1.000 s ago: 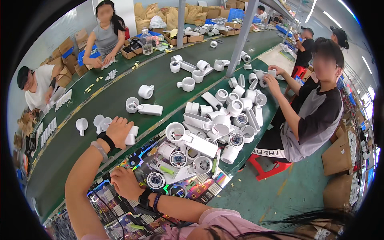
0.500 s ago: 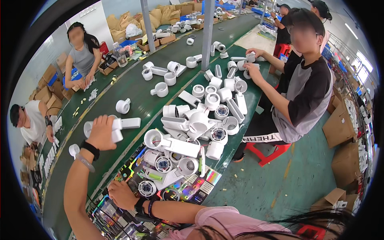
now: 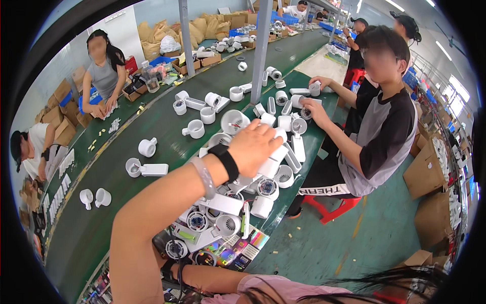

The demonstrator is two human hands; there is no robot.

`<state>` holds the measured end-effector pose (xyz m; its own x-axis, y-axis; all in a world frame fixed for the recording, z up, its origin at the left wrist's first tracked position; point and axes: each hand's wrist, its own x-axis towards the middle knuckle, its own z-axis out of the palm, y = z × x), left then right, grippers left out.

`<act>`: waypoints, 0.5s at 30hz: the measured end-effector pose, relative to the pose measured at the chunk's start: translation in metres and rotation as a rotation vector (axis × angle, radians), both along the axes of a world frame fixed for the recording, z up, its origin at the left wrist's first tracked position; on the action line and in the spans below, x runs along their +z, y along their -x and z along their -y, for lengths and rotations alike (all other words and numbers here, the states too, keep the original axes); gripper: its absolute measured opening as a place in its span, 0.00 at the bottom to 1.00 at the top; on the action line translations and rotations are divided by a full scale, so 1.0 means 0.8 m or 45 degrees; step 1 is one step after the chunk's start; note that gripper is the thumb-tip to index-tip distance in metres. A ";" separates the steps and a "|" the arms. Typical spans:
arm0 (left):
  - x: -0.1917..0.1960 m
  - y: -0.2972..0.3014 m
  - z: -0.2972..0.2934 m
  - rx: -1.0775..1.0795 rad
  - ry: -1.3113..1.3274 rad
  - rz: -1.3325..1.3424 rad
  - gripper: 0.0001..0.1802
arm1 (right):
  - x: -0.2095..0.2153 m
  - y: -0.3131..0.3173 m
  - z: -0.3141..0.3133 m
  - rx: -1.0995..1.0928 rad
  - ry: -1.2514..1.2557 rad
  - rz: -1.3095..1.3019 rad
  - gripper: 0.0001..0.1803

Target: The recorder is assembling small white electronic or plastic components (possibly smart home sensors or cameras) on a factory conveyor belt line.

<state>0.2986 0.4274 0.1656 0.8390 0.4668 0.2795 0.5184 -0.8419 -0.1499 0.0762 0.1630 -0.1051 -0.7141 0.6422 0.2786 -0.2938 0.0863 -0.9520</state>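
My left hand (image 3: 255, 147) reaches over the pile of white fan parts, wearing a black wristband and a pale bracelet. Its fingers are curled over a white handheld fan housing (image 3: 235, 121), whose round end shows beside the knuckles with red wire inside. The fingertips' undersides are hidden. My right forearm (image 3: 212, 277) comes in low, with a dark band at the wrist; the left arm hides my right hand. Below the pile, fan bodies with round circuit boards (image 3: 197, 221) and a ribbed round housing (image 3: 228, 224) lie near shiny printed packaging (image 3: 243, 248).
A green conveyor belt (image 3: 116, 228) runs along the left, carrying scattered fan housings (image 3: 148, 147). A grey metal post (image 3: 261, 55) rises at the belt's edge. At the right, a co-worker (image 3: 374, 121) on a red stool (image 3: 331, 207) handles white parts. Cardboard boxes (image 3: 428, 167) stand behind.
My left hand has swung right from above the belt to the pile with the fan housing. The view has shifted slightly, and my right hand is now covered by the left arm.
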 end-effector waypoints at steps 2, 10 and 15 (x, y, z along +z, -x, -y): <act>-0.003 -0.015 0.001 0.015 -0.004 -0.077 0.41 | 0.002 -0.008 -0.003 -0.032 -0.088 0.039 0.06; -0.044 -0.037 0.000 0.030 -0.112 -0.328 0.32 | 0.051 -0.047 -0.023 -0.188 -0.392 0.154 0.06; -0.065 -0.034 0.008 0.052 -0.033 -0.422 0.35 | 0.071 -0.052 -0.019 -0.291 -0.559 0.224 0.06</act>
